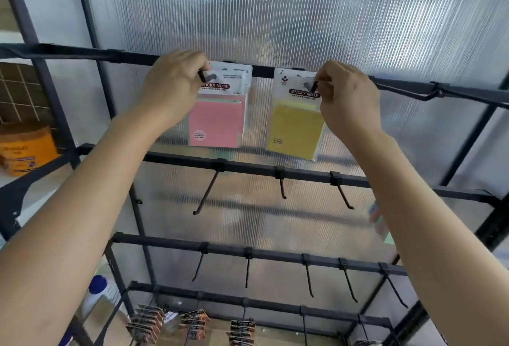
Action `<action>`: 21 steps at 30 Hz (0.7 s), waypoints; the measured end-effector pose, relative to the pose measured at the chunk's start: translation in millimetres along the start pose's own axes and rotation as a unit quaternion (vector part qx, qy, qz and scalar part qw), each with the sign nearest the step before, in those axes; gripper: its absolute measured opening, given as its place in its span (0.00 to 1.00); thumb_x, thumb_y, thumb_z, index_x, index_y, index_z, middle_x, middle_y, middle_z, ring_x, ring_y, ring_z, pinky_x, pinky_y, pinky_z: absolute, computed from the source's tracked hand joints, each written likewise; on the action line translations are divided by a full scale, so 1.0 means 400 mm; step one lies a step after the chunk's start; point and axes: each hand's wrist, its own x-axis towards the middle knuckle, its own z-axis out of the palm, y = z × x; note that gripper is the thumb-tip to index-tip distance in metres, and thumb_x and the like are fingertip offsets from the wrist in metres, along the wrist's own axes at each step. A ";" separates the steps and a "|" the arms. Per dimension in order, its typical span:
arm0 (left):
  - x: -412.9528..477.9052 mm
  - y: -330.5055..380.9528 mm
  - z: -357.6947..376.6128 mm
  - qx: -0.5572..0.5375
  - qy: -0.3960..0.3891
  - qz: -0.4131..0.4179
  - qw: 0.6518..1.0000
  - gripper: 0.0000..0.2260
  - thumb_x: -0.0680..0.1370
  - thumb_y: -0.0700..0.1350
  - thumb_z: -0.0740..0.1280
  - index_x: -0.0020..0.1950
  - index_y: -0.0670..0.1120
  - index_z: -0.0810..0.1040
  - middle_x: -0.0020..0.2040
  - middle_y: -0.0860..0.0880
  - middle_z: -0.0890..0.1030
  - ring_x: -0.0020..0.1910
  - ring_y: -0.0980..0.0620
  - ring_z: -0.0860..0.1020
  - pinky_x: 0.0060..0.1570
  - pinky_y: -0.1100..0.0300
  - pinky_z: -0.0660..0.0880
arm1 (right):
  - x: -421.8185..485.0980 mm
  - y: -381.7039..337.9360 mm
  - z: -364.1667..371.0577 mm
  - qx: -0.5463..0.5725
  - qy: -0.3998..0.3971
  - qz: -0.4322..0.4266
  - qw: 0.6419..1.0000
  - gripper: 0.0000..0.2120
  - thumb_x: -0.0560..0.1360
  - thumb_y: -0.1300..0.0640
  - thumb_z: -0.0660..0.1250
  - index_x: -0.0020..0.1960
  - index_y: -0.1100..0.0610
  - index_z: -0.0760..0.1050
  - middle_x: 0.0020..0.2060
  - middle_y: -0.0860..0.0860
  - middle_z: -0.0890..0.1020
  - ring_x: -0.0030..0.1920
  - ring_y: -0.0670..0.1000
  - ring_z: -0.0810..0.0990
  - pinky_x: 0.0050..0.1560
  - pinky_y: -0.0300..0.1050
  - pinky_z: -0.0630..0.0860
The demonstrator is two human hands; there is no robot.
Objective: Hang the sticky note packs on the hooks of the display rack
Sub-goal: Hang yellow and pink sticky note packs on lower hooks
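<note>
1. Backing the black display rack (248,167) is a ribbed translucent panel (303,15). Four horizontal bars of the rack show, one above another.
2. Far left, beyond the rack, are a white wire grid (16,89) and an orange carton (24,150) below it. Lower down stands a blue-capped bottle (97,286), blurred.
3. The left hand (176,84) is raised to the top bar, fingers curled tight round the white header of the pink pack (217,122). A dark hook tip pokes out beside the knuckles. The pack hangs from that bar. A second header and green edges peek from behind it, so how many packs hang there cannot be told.
4. One yellow pack (296,128) hangs just right of it on the same bar, apart from the pink one.
5. The right hand (348,97) pinches the yellow pack's header between thumb and fingertips at its hook, which the fingers mostly hide.
6. Bare hooks (282,184) number three on the second bar and five on the third.
7. Carded goods (242,329) hang along the bottom bar, cut off by the frame edge. A pale multicoloured shape at the right is too blurred to name.
</note>
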 end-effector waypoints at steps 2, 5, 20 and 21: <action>-0.015 0.015 -0.022 0.025 0.003 0.021 0.999 0.04 0.77 0.36 0.61 0.48 0.37 0.74 0.45 0.40 0.77 0.46 0.43 0.72 0.46 0.56 0.61 | -0.013 -0.009 -0.015 0.014 0.013 0.001 1.000 0.07 0.76 0.66 0.58 0.47 0.62 0.75 0.43 0.54 0.79 0.46 0.56 0.75 0.38 0.43 0.61; -0.031 0.029 -0.048 0.058 0.003 0.048 0.997 0.07 0.77 0.39 0.59 0.48 0.36 0.74 0.44 0.39 0.77 0.46 0.40 0.73 0.46 0.52 0.63 | -0.033 -0.022 -0.034 0.020 0.026 0.002 0.999 0.06 0.75 0.66 0.59 0.45 0.62 0.75 0.42 0.53 0.80 0.45 0.56 0.75 0.36 0.43 0.62; -0.073 0.061 -0.116 0.023 0.053 0.044 0.997 0.05 0.79 0.39 0.61 0.48 0.37 0.73 0.45 0.40 0.76 0.46 0.43 0.72 0.48 0.59 0.61 | -0.061 -0.061 -0.109 0.056 0.055 0.008 0.997 0.05 0.74 0.64 0.61 0.45 0.62 0.76 0.41 0.52 0.79 0.42 0.53 0.74 0.36 0.47 0.68; -0.076 0.064 -0.116 0.020 0.056 0.038 0.998 0.05 0.79 0.39 0.60 0.49 0.38 0.73 0.46 0.39 0.76 0.47 0.44 0.72 0.48 0.60 0.60 | -0.068 -0.061 -0.105 0.060 0.056 0.008 0.997 0.05 0.74 0.64 0.61 0.45 0.62 0.76 0.41 0.53 0.80 0.43 0.54 0.75 0.37 0.47 0.69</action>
